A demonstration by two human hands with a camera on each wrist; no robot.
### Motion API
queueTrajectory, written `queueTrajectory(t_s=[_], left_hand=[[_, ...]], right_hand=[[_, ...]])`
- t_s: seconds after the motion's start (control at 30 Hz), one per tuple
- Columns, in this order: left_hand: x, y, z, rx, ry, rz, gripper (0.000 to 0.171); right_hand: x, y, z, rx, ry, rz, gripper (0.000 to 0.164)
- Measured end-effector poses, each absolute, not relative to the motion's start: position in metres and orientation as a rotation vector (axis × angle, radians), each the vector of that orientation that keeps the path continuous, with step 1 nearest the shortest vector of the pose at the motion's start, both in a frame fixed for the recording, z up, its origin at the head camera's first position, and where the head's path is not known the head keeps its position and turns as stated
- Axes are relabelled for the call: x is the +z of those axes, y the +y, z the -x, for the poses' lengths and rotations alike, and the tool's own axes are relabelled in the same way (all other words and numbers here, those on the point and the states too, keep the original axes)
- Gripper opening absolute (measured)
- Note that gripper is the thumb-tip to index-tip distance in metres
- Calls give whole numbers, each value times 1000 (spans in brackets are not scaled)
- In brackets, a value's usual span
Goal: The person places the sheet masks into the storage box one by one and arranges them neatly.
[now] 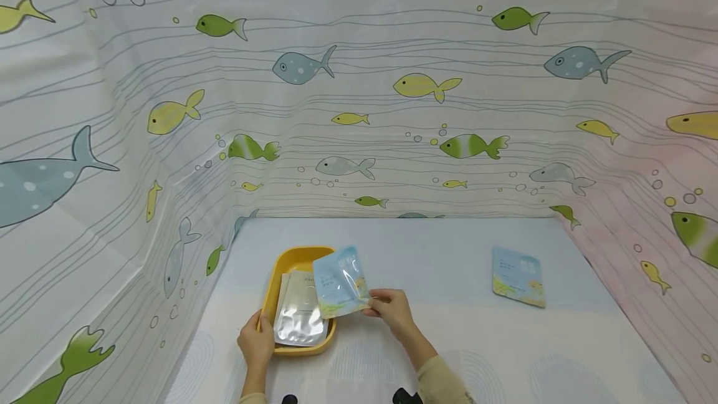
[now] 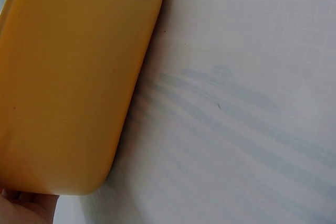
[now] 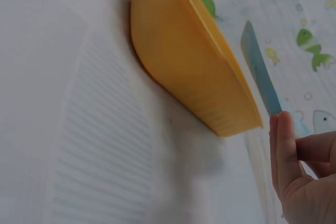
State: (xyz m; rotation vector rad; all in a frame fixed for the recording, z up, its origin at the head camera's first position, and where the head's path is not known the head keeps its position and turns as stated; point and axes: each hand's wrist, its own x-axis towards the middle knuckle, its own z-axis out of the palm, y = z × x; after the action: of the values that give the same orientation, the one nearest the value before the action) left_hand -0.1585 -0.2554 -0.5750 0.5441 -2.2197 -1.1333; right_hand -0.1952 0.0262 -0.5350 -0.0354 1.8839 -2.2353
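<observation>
My left hand [image 1: 257, 340] grips the left rim of a yellow plastic tray [image 1: 297, 351]; the tray's outer wall [image 2: 79, 77] fills much of the left wrist view. Between thumb and fingers, my right hand [image 1: 392, 312] pinches the lower right corner of a light-blue sheet mask packet [image 1: 339, 285]. That packet is held tilted over the tray's right side and shows edge-on, as a thin blue packet [image 3: 260, 72], in the right wrist view. Inside the tray lie silvery-beige packets [image 1: 303, 310], partly hidden by the blue one.
A second light-blue packet [image 1: 518, 276] lies flat at the right of the pale table [image 1: 437, 260]. Behind and at both sides hangs a fish-print curtain [image 1: 387, 142]. Two small black objects [image 1: 406, 396] show at the bottom edge of the head view.
</observation>
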Motion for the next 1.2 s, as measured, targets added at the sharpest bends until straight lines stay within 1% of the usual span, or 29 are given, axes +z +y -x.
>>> queueTrajectory(t_s=[0.3, 0.57, 0.77, 0.93, 1.2], left_hand=[[-577, -256, 158, -1113, -2201, -520, 23], [-575, -256, 158, -1131, -2225, -541, 25], [-574, -256, 157, -1139, -2237, -544, 25], [-575, -256, 157, -1142, -2240, -550, 25], [-576, -256, 159, -1140, -2234, -550, 25]], right_hand=[[-535, 4, 190, -2203, 1915, -8, 31], [-523, -9, 184, -2189, 1936, 2, 31], [-528, -23, 181, -2197, 1963, 15, 31], [-517, -31, 172, -2193, 1988, 24, 30], [-533, -44, 173, -2216, 2003, 8, 28]])
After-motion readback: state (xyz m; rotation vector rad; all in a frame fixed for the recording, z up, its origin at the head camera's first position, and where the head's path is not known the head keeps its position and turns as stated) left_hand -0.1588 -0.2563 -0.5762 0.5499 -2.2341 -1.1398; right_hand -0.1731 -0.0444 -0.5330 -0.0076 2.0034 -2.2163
